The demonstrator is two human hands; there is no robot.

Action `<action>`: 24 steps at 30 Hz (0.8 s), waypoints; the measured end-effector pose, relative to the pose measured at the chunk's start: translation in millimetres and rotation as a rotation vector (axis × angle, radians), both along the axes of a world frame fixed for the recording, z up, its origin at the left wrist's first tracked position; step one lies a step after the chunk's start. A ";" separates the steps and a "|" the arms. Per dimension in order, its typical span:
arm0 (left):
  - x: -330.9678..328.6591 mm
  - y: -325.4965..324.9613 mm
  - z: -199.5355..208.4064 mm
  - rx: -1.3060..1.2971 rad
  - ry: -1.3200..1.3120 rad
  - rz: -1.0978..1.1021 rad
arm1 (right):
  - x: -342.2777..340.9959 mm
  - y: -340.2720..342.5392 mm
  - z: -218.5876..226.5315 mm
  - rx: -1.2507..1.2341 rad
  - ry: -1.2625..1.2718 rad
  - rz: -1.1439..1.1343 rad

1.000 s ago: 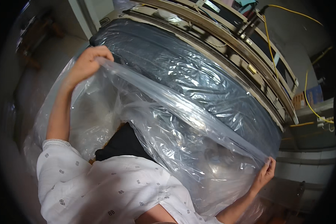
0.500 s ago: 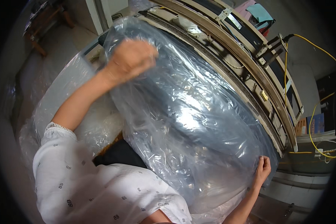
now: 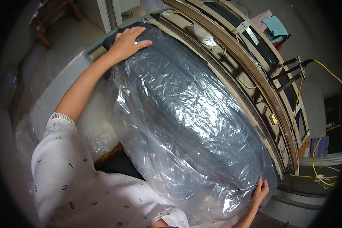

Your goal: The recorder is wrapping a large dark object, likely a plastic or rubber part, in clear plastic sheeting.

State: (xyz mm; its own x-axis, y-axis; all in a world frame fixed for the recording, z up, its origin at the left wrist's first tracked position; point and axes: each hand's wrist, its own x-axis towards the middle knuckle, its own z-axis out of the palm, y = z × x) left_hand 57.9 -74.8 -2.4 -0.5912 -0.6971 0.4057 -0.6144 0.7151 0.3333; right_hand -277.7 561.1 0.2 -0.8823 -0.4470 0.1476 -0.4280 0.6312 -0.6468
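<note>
A large clear plastic sheet (image 3: 167, 125) lies crinkled over a dark, flat surface in front of me, catching bright light in its middle. At the far left corner, my left hand (image 3: 129, 43) rests on the film with fingers outstretched and thumb apart. Near the right end, my right hand (image 3: 260, 191) pinches the plastic's edge between thumb and fingers. The near part of the sheet hangs down toward my lap in loose folds.
A long machine frame with wooden and metal bars (image 3: 231, 57) runs along the sheet's far side. Yellow cables (image 3: 315, 159) hang at the right, near small boxes (image 3: 320, 146). Pink and teal cloths (image 3: 275, 28) lie beyond the frame. More clear plastic (image 3: 91, 125) lies at my left.
My left hand has gone from a raised fist to spread fingers on the far left corner. The film lies flatter and more finely wrinkled. My right hand keeps its pinch.
</note>
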 end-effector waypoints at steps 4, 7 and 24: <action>-17.2 -34.2 10.9 0.320 -0.020 0.071 | -1.2 5.0 0.6 0.035 -0.008 -0.009; -31.5 -45.3 8.8 0.495 0.110 0.013 | -2.6 6.7 -2.8 -0.030 -0.063 0.012; -27.4 -90.3 -15.2 0.030 0.157 0.255 | 58.2 -7.4 41.3 0.276 0.160 -0.105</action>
State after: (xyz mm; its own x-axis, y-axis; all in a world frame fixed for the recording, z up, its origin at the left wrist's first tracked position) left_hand 30.5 -165.0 -17.6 -0.3274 -0.8279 0.4554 -0.7123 0.5329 0.4567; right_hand -219.5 553.7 41.5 -0.9011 -0.3973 0.1737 -0.4335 0.8192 -0.3754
